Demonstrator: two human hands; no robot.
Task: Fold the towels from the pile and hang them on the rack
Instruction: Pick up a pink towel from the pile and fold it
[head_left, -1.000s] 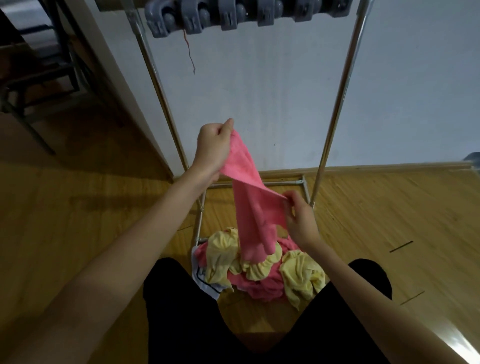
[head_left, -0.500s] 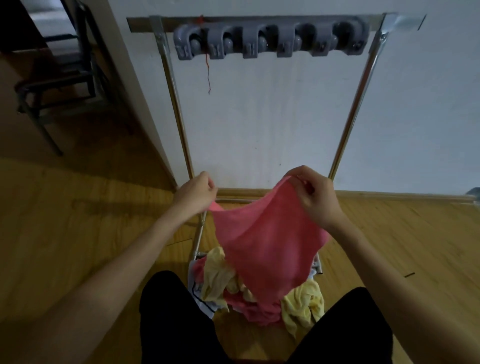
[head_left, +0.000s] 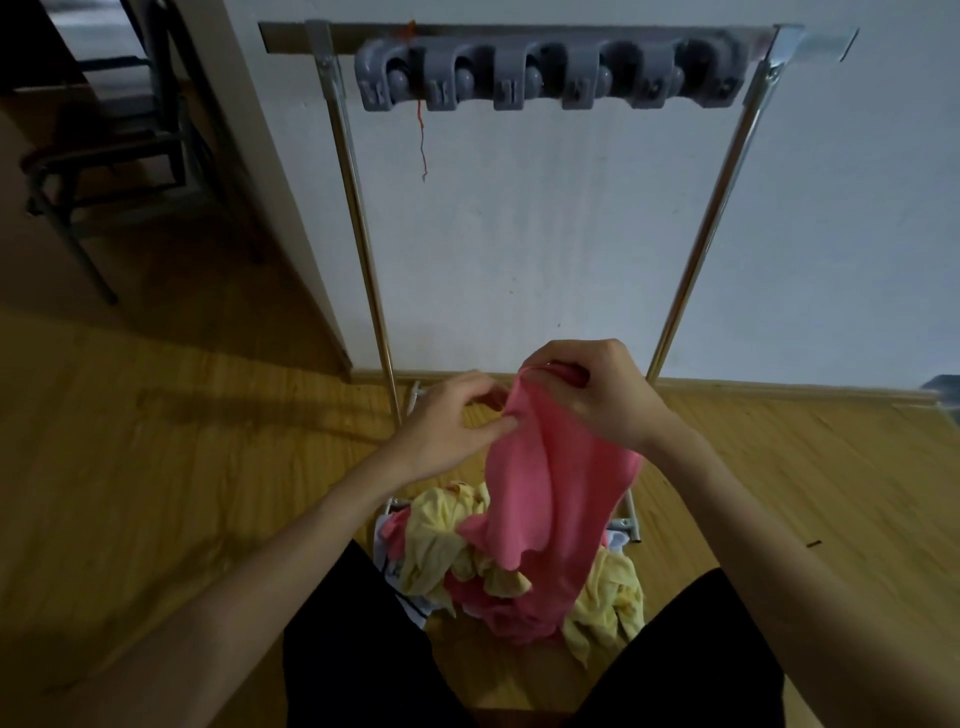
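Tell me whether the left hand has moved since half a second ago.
Yes. The left hand moved right, past the rack's left pole, toward the right hand.

- The rack (head_left: 691, 291) stands against the wall (head_left: 545, 234), on the floor (head_left: 156, 493).
- The pile (head_left: 447, 540) lies on the floor between the rack's legs, before the person's knees.
- Both hands hold a towel (head_left: 561, 488) above the pile, the left hand (head_left: 447, 426) just left of the right hand (head_left: 602, 395).
- A chair (head_left: 104, 156) stands far left, behind the wall's corner.

Between the rack's (head_left: 358, 218) two poles is open space; the pile (head_left: 467, 561) fills its bottom.
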